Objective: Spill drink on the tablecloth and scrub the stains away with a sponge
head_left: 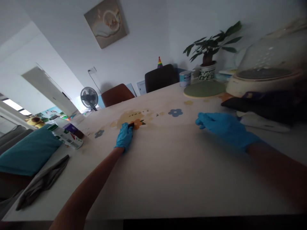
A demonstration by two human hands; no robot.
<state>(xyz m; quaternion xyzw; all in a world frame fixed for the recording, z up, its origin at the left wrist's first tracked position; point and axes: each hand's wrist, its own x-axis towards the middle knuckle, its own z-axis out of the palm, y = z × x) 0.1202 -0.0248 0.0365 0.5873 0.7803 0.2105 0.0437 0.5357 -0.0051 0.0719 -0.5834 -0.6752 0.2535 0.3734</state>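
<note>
My left hand [124, 137], in a blue glove, rests on the flower-printed white tablecloth [153, 166] beside an orange printed flower. Its fingers are closed on a small dark object [130, 125], too small and too covered to name. My right hand [218, 126], also gloved in blue, is over the right side of the table with its fingers curled together. Whether anything is inside those fingers is hidden. Close to its right lie a black flat item [254, 108] and a white flat item [266, 124].
A milk-type bottle [66, 136] and a purple package [74, 130] are at the left, with a grey cloth [44, 182] nearer me. A green round mat [205, 88], blue can [185, 78], potted plant [207, 68] and domed appliance [266, 70] occupy the back right.
</note>
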